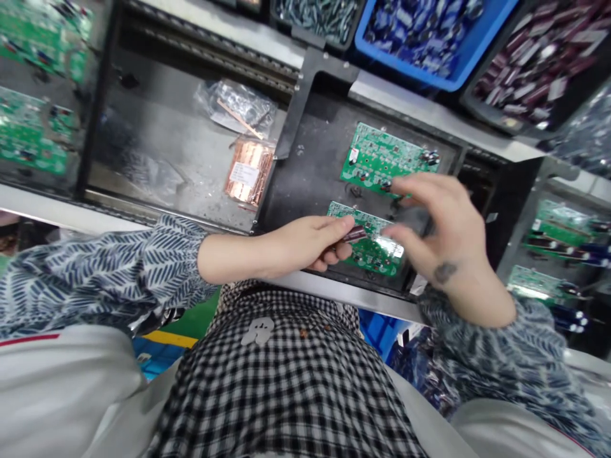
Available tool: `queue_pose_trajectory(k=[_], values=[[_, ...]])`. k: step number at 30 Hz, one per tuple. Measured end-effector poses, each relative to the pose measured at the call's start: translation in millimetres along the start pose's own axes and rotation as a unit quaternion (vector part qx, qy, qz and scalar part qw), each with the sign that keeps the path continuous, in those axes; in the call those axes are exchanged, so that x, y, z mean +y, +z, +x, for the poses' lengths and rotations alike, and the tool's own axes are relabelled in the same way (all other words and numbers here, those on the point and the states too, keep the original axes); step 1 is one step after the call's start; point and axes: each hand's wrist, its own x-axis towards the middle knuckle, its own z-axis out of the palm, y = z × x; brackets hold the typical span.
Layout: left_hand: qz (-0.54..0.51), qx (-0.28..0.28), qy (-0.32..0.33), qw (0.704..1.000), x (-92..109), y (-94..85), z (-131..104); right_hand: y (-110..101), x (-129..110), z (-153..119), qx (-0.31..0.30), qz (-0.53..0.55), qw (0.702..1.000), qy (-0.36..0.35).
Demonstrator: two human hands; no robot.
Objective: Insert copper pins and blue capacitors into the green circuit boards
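Note:
Between the thumb and fingers of my left hand [317, 240] is a maroon cylindrical capacitor [356, 234], held over the lower green circuit board [377, 245]. My right hand [446, 219], a little blurred, hovers to the right with thumb and index finger spread and nothing seen between them. Its index fingertip overlaps the lower edge of the upper circuit board [386, 152]; whether it touches cannot be told. Both boards lie in a black tray [319, 140]. A few small components stand on the upper board's right end.
Along the back are a blue bin [458, 79] of blue capacitors, a dark bin [506, 121] of maroon capacitors and a bin of small metal parts [319, 19]. Left of the tray lie a bundle of copper strips [248, 172] and plastic bags [238, 105]. More boards [558, 232] sit at right.

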Motion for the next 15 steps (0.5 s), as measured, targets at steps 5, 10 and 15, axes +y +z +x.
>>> queue_pose_trajectory(k=[5, 10, 15], values=[[0.296, -0.008, 0.09, 0.951, 13.7, -2.9, 0.1, -1.4, -10.0, 14.7, -0.03, 0.107, 0.994, 0.01], [0.721, 0.027, 0.285, 0.631, 13.0, -4.1, 9.2, 15.0, 35.7, 36.7, -0.004, 0.003, 0.992, 0.124], [0.802, -0.016, 0.281, 0.527, 4.3, -0.7, 26.6, 26.8, 46.0, 38.8, -0.038, -0.05, 0.991, 0.121]])
